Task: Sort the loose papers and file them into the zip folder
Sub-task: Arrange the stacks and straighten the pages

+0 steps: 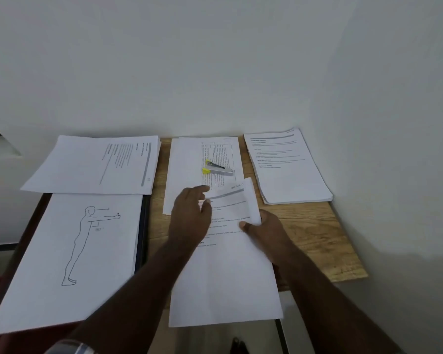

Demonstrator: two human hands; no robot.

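Five paper lots around one stapler (219,168). Nearest: held sheets (225,277), well nearer than the stapler, overhanging the table (317,238) edge; right hand (262,229) pinching their curled right edge, left hand (191,215) laid on top, fingers bent, thumb at the upper edge. Left and nearer than the stapler: figure drawing (69,261) atop a dark folder (141,238). Under the stapler: table sheet (187,172). Left of the stapler: printed stack (95,167). Right of it: thick stack (288,167) by the wall.
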